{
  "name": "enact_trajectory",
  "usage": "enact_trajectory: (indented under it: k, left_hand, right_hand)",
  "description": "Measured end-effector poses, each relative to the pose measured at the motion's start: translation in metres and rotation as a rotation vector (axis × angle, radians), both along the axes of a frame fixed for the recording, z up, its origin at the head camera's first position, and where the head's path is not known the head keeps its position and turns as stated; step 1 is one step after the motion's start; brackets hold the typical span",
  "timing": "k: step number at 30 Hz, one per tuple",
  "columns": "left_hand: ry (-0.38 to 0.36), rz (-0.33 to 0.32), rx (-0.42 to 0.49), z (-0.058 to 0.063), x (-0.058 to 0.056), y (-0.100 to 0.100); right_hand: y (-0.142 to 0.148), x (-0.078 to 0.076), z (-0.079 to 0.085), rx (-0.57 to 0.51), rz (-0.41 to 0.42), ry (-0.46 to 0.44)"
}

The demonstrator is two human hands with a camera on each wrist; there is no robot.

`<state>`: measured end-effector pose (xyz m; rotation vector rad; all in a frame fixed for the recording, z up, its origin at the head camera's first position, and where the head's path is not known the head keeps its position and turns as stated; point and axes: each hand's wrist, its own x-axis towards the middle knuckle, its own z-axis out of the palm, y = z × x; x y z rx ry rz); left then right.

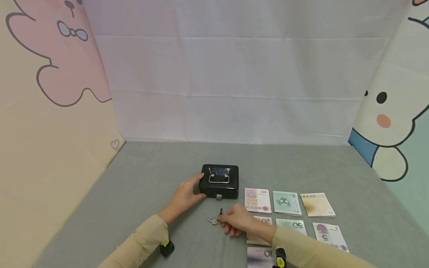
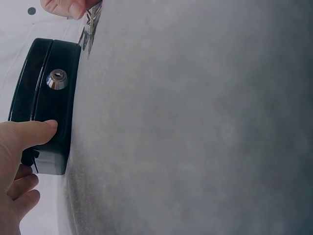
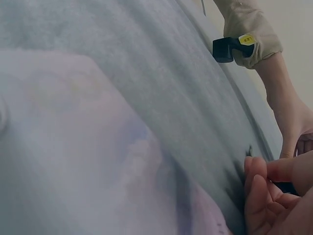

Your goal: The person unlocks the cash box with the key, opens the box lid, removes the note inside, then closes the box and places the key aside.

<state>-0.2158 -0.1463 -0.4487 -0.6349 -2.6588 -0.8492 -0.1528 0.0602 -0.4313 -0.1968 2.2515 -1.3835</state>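
A small black cash box (image 1: 231, 190) with a wire handle on its lid sits closed on the grey table. Its round silver lock (image 2: 57, 79) faces me, keyhole bare. My left hand (image 1: 183, 194) grips the box's left end, thumb on the front face, as the left wrist view shows. Just in front of the box, my right hand (image 1: 239, 219) pinches a small bunch of keys (image 1: 213, 221) between thumb and fingers, low over the table. In the right wrist view the curled fingers (image 3: 257, 191) mostly hide the keys.
Banknote stacks lie in rows to the right: a pink 100 (image 1: 257, 201), green notes (image 1: 286, 203), a tan note (image 1: 317, 204), a 50 (image 1: 291, 225), a 5 (image 1: 330, 236) and a 10 (image 1: 260, 257). My right forearm passes over some. A white curtain (image 1: 234, 89) hangs behind.
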Motion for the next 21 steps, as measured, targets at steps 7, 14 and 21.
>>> enact_trajectory:
  k: [7, 14, 21]
  left_hand:
    - [-0.005, 0.003, -0.008, 0.002, 0.002, 0.000]
    - [-0.024, 0.008, -0.051, 0.003, 0.004, 0.000]
    - [-0.041, -0.062, -0.080, 0.003, -0.001, -0.009]
  right_hand:
    - [0.011, -0.004, 0.005, 0.048, 0.071, 0.119]
    - [0.036, -0.019, 0.018, 0.230, 0.197, 0.441]
    - [0.083, -0.039, 0.027, 0.367, 0.235, 0.625]
